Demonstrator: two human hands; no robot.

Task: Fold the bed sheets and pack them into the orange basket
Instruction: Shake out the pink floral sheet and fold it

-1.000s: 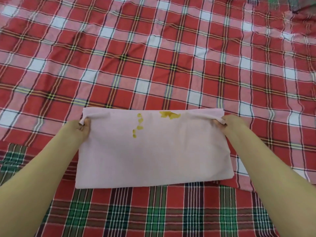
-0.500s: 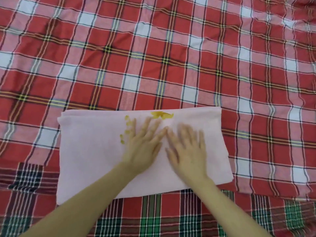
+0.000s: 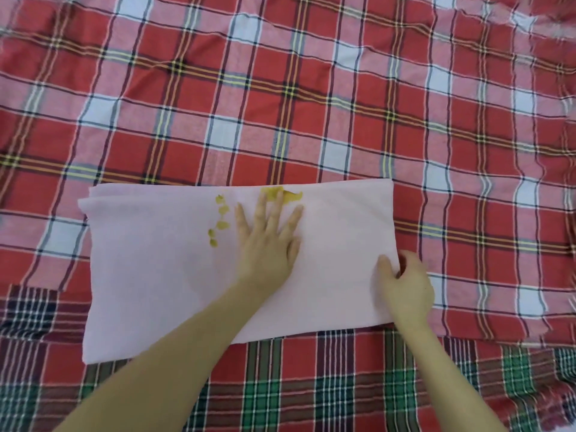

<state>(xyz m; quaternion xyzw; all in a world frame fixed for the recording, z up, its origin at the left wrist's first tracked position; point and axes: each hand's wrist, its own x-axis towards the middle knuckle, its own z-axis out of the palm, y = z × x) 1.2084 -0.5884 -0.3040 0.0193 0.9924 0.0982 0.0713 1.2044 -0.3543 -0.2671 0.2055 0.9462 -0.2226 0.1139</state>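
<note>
Shows folded pink sheet (image 3: 149,275) flat on red plaid cloth (image 3: 280,104), beneath left hand (image 3: 265,244) spread open, pressing its middle, right edge gripped by right hand (image 3: 405,285). Smooth soft rectangle, yellow blotches (image 3: 223,224).

Soft, even light fills the scene, bright enough that every colour reads cleanly; I can't tell where it comes from. The pink sheet (image 3: 156,275) shows no glare. Shadows are faint: a thin, soft rim along the left hand (image 3: 265,244) and its forearm on the sheet, and a darker little pocket under the right hand (image 3: 405,285) at the sheet's right edge. The stripes of the red plaid cloth (image 3: 280,104) bow toward the edges, most at the far corners. The far right corner looks smeared and washed out, and the whole view is slightly soft.
</note>
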